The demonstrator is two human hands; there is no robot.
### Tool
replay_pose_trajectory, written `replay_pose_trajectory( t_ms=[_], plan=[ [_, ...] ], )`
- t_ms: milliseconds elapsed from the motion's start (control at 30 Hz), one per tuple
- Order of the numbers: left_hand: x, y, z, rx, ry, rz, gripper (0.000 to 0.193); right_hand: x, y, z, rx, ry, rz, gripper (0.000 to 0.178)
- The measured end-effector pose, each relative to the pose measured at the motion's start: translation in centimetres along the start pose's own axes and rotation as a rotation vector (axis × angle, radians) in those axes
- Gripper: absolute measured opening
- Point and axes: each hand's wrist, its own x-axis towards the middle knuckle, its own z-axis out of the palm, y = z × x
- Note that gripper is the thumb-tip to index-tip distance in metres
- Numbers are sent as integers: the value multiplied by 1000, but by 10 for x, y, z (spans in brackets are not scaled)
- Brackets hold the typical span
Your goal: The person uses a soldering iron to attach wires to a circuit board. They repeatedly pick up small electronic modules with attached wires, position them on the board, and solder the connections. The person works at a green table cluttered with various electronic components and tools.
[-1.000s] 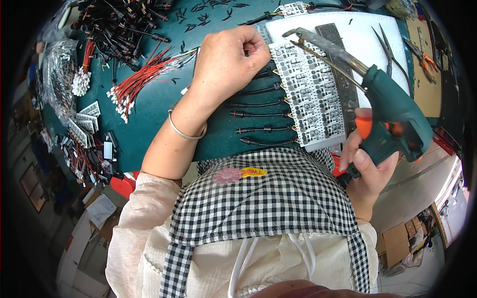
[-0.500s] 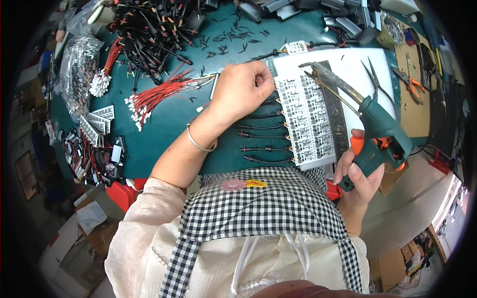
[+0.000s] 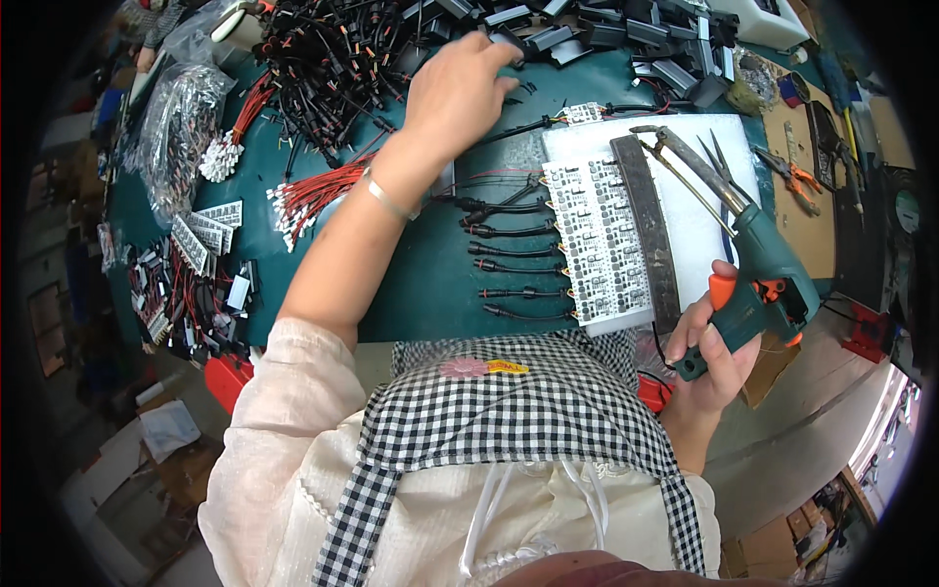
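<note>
My right hand [image 3: 719, 367] is wrapped round the handle of a green soldering gun [image 3: 758, 269] with an orange trigger. Its metal barrel and thin brass tube point up and left, above a white foam block [image 3: 709, 161]. On that foam lies a panel of small white circuit boards [image 3: 599, 240], with a dark metal bar [image 3: 648, 230] along its right side. Several short black cables [image 3: 514, 248] run out from the panel's left edge. My left hand [image 3: 455, 93] reaches to the table's far side, thumb and forefinger apart, beside black-grey housings [image 3: 559, 41]; nothing shows between them.
A heap of black cables [image 3: 328, 73] lies left of my left hand. Red wires with white plugs [image 3: 311, 201] lie nearer. Loose board strips [image 3: 203, 235] and a plastic bag [image 3: 181, 132] are farther left. Pliers [image 3: 797, 181] with orange handles lie at the right.
My left hand has moved away from the panel's upper left corner toward the far housings, and its fingers have spread. The soldering gun has shifted slightly right and nearer, still in my right hand.
</note>
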Motion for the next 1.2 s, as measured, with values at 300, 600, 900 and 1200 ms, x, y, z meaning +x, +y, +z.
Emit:
replay_pose_trajectory(
  t_ms=[300, 600, 900, 1200],
  plan=[
    [-4, -22, 2, -291, -225, -112, 18, -5, 4, -5, 13, 20, -45, 61],
    [-49, 72, -53, -1185, -363, -337, 15, 14, 16, 19, -52, -31, -159, 68],
    [-101, 89, -59, -1320, -458, -231, 14, -7, 45, 37, -302, -200, -84, 78],
    [-156, -30, -99, 30, -46, -436, 11, -5, 49, 33, -304, -38, -210, 87]
  ],
)
